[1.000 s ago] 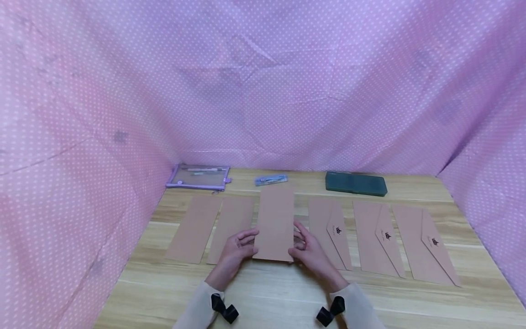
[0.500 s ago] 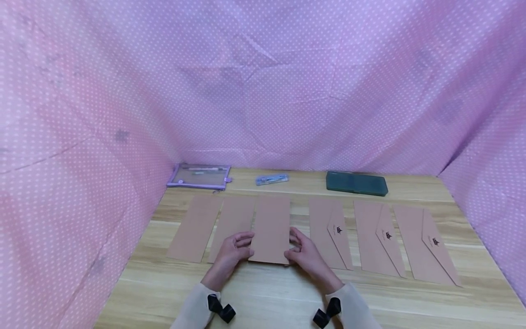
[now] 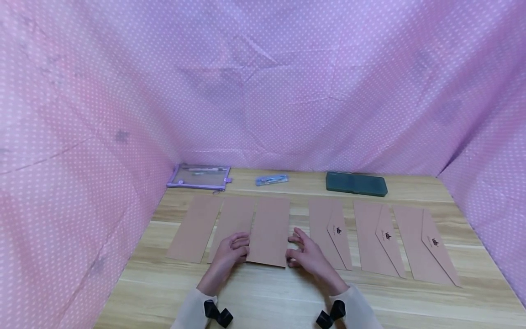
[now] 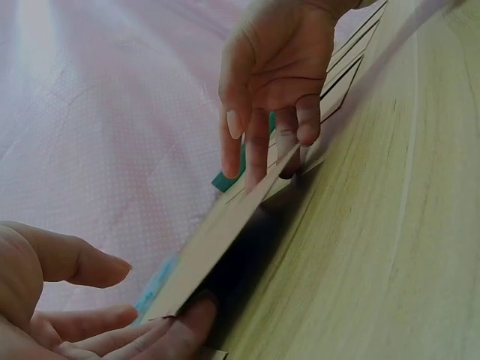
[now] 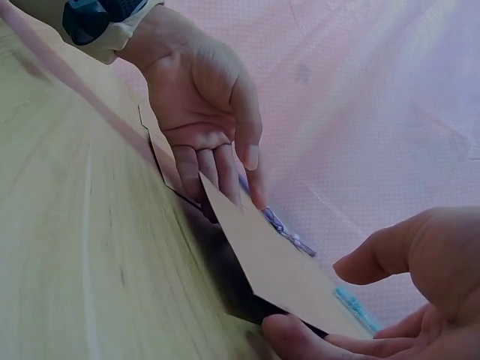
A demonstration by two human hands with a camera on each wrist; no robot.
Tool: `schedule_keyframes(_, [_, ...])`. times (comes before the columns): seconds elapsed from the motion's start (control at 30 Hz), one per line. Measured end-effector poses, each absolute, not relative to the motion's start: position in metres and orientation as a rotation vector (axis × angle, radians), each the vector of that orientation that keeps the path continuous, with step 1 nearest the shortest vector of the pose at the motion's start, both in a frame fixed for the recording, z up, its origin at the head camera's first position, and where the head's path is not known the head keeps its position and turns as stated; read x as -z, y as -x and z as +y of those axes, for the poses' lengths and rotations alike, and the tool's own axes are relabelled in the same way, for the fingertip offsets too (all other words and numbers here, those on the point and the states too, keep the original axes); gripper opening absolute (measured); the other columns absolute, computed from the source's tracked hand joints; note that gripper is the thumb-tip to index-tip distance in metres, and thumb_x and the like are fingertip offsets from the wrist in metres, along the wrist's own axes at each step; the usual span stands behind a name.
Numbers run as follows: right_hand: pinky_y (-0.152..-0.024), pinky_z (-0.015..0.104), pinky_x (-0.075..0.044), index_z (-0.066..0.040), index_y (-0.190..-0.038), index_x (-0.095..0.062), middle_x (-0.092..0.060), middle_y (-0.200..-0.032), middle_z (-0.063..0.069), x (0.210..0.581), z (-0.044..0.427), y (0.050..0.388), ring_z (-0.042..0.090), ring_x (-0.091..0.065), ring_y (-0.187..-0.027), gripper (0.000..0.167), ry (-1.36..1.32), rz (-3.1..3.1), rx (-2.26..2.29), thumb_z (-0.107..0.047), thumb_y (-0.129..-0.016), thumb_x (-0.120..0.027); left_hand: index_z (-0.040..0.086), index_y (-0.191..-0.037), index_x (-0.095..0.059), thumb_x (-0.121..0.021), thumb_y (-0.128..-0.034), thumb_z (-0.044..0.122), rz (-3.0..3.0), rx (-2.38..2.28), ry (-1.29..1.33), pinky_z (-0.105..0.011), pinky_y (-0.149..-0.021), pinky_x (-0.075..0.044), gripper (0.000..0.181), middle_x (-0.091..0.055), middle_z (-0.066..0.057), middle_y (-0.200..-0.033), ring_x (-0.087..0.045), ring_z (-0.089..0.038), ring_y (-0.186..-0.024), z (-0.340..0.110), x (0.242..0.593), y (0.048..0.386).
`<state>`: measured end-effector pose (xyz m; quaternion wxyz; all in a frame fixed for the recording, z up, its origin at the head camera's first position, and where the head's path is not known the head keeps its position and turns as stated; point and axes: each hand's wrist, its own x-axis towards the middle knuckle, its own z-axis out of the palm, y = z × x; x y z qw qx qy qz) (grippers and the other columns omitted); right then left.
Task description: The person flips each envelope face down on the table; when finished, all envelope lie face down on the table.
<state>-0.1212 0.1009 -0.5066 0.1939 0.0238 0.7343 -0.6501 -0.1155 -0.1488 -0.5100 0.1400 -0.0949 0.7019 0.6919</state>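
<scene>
A plain brown paper envelope (image 3: 269, 230) lies in the middle of the row, its near edge raised off the wood in both wrist views. My left hand (image 3: 231, 250) is at its left edge; in the left wrist view the fingers (image 4: 187, 326) reach under the paper, while the thumb stands away from it. At the right edge is my right hand (image 3: 307, 253), with a fingertip by the paper's underside and the thumb apart in the right wrist view. Two more plain envelopes, an outer one (image 3: 195, 228) and a nearer one (image 3: 232, 219), lie to the left.
On the right lie three envelopes with crown-marked flaps: a near one (image 3: 322, 228), a middle one (image 3: 370, 233) and an outer one (image 3: 415, 237). Along the back are a purple mesh pouch (image 3: 199, 180), a small blue packet (image 3: 272, 179) and a dark green case (image 3: 355, 183). Pink dotted cloth (image 3: 263, 91) surrounds the table.
The middle envelope has come down and shifted slightly left and nearer, beside the plain ones. Both thumbs have come off it, and the right hand has drawn slightly away from its edge.
</scene>
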Motion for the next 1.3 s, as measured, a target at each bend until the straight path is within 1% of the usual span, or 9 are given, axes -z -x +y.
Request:
schedule_keyframes(0.17, [-0.069,0.035,-0.062,0.001,-0.157,-0.022,-0.048,-0.147,0.031,0.506,0.103,0.121,0.021,-0.071,-0.088,0.079,-0.031,2.081,1.791,-0.003,-0.09,-0.065,-0.009,-0.139,-0.046,-0.054,-0.0891,-0.003,2.029,-1.965,0.238,-0.026,-0.067,-0.058,0.051,-0.054,-0.034,-0.139,-0.067,-0.018,-0.101,-0.15,0.507,0.112])
schedule_keyframes(0.37, [-0.069,0.035,-0.062,0.002,-0.156,-0.022,-0.049,-0.144,0.032,0.504,0.105,0.119,0.02,-0.069,-0.091,0.076,0.021,2.095,1.758,-0.002,-0.092,-0.063,-0.01,-0.141,-0.043,-0.053,-0.084,-0.002,2.023,-1.945,0.233,-0.027,-0.064,-0.059,0.059,-0.063,-0.031,-0.123,-0.065,-0.016,-0.086,-0.152,0.503,0.11])
schedule_keyframes(0.57, [-0.071,0.038,-0.062,0.0,-0.156,-0.024,-0.052,-0.141,0.03,0.502,0.105,0.118,0.022,-0.069,-0.095,0.076,0.016,2.118,1.714,-0.004,-0.092,-0.065,-0.01,-0.141,-0.042,-0.053,-0.0887,0.002,2.041,-1.93,0.214,-0.024,-0.066,-0.058,0.055,-0.065,-0.032,-0.124,-0.069,-0.017,-0.085,-0.155,0.499,0.109])
schedule_keyframes(0.77, [-0.071,0.039,-0.062,-0.001,-0.155,-0.027,-0.054,-0.14,0.029,0.501,0.106,0.117,0.022,-0.069,-0.095,0.075,0.026,2.133,1.683,-0.007,-0.092,-0.066,-0.012,-0.142,-0.041,-0.056,-0.093,0.006,2.081,-1.887,0.166,-0.029,-0.071,-0.059,0.054,-0.069,-0.03,-0.115,-0.069,-0.017,-0.083,-0.155,0.497,0.109])
schedule_keyframes(0.83, [-0.071,0.039,-0.062,0.0,-0.155,-0.027,-0.054,-0.14,0.029,0.501,0.107,0.116,0.022,-0.069,-0.095,0.075,0.029,2.13,1.683,-0.007,-0.092,-0.067,-0.012,-0.141,-0.042,-0.056,-0.0923,0.006,2.113,-1.865,0.153,-0.031,-0.073,-0.06,0.054,-0.068,-0.032,-0.115,-0.069,-0.02,-0.085,-0.154,0.497,0.109])
schedule_keyframes(0.93, [-0.071,0.039,-0.062,0.0,-0.155,-0.027,-0.053,-0.14,0.029,0.501,0.107,0.116,0.023,-0.069,-0.097,0.076,0.03,2.126,1.681,-0.008,-0.091,-0.067,-0.012,-0.14,-0.043,-0.056,-0.09,0.004,2.166,-1.834,0.131,-0.034,-0.076,-0.061,0.054,-0.063,-0.037,-0.125,-0.071,-0.03,-0.1,-0.152,0.496,0.108])
schedule_keyframes(1.03, [-0.071,0.039,-0.062,0.0,-0.155,-0.027,-0.053,-0.14,0.029,0.501,0.108,0.116,0.025,-0.068,-0.1,0.076,0.03,2.124,1.679,-0.007,-0.091,-0.067,-0.012,-0.14,-0.044,-0.057,-0.0904,0.004,2.211,-1.804,0.104,-0.035,-0.077,-0.061,0.054,-0.057,-0.04,-0.132,-0.067,-0.039,-0.114,-0.149,0.495,0.107])
schedule_keyframes(1.1, [-0.071,0.039,-0.063,0.0,-0.155,-0.027,-0.053,-0.14,0.029,0.501,0.108,0.115,0.026,-0.068,-0.102,0.076,0.031,2.12,1.681,-0.007,-0.091,-0.067,-0.012,-0.14,-0.044,-0.059,-0.0916,0.005,2.237,-1.791,0.093,-0.036,-0.078,-0.061,0.053,-0.057,-0.04,-0.131,-0.065,-0.042,-0.117,-0.148,0.493,0.107])
schedule_keyframes(1.3, [-0.072,0.04,-0.063,0.001,-0.155,-0.024,-0.052,-0.141,0.03,0.5,0.112,0.115,0.026,-0.068,-0.103,0.076,0.047,2.099,1.691,-0.007,-0.092,-0.065,-0.008,-0.138,-0.05,-0.061,-0.0893,0.006,2.323,-1.759,0.133,-0.036,-0.08,-0.06,0.052,-0.065,-0.033,-0.124,-0.068,-0.034,-0.111,-0.147,0.491,0.107])
